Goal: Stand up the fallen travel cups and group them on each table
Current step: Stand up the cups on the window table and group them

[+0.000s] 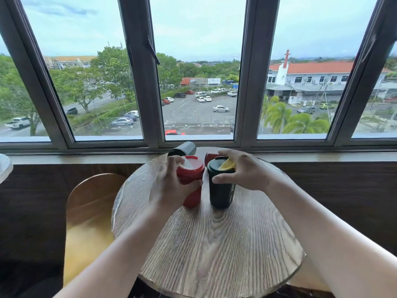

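My left hand point(169, 186) is wrapped around the red travel cup point(190, 183), thumb across its front and fingertips at the lid rim, while my right hand point(240, 171) grips the dark green travel cup point(221, 190) from above at its yellow-flapped lid. Both cups stand upright, side by side near the far middle of the round wooden table point(214, 244). Behind them, by the window point(197, 82), a dark cup point(182, 149) lies on its side, and another red cup point(210, 157) shows partly behind my right hand; I cannot tell how it sits.

Red cup point(191, 186), red lid; dark green cup point(221, 193), yellow flap; wood-grain table point(214, 244); yellow stool point(88, 222).
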`<action>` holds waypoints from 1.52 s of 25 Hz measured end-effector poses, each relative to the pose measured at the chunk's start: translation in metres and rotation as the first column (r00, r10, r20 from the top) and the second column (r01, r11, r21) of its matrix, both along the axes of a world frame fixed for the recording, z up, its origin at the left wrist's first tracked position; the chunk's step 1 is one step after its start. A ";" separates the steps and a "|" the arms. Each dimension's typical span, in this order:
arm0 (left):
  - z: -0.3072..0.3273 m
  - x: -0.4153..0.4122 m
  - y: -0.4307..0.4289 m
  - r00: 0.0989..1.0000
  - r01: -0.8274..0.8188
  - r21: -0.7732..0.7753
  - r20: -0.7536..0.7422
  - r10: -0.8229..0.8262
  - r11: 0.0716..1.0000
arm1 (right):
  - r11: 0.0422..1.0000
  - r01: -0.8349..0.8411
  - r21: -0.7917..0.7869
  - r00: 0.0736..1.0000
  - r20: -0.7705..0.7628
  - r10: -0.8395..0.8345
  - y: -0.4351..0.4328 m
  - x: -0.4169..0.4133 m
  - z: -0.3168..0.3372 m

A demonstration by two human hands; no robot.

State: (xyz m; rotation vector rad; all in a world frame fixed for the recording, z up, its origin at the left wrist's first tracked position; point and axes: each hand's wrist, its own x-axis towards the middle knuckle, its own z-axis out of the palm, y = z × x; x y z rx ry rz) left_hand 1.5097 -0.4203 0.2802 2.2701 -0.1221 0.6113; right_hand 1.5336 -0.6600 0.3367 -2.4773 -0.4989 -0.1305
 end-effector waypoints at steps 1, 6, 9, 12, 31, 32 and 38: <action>0.001 -0.001 0.002 1.000 0.005 0.008 -0.001 -0.005 1.000 | 0.998 -0.005 0.055 0.999 -0.051 0.008 -0.005 0.004 0.005; 0.006 0.004 0.005 0.999 0.027 -0.046 0.035 -0.025 0.999 | 0.973 0.109 0.202 0.985 -0.153 -0.078 -0.044 0.064 0.026; 0.007 0.009 0.005 0.998 0.027 -0.064 0.057 -0.023 0.998 | 0.989 0.139 0.050 0.968 -0.219 -0.126 -0.055 0.104 0.015; 0.004 0.010 0.005 0.997 0.024 -0.076 0.071 -0.018 0.997 | 0.988 0.143 -0.064 0.936 -0.316 -0.156 -0.059 0.132 -0.013; -0.003 0.013 0.003 0.996 0.008 -0.134 0.093 0.005 0.991 | 0.992 -0.047 -0.118 0.940 -0.342 0.004 -0.010 0.136 0.038; -0.003 0.012 0.003 0.996 0.006 -0.132 0.088 0.005 0.991 | 0.995 -0.050 -0.088 0.925 -0.379 0.013 -0.011 0.135 0.039; 0.003 0.011 -0.001 0.997 0.008 -0.140 0.082 0.003 0.990 | 0.993 0.024 0.119 0.927 -0.374 0.023 -0.015 0.135 0.030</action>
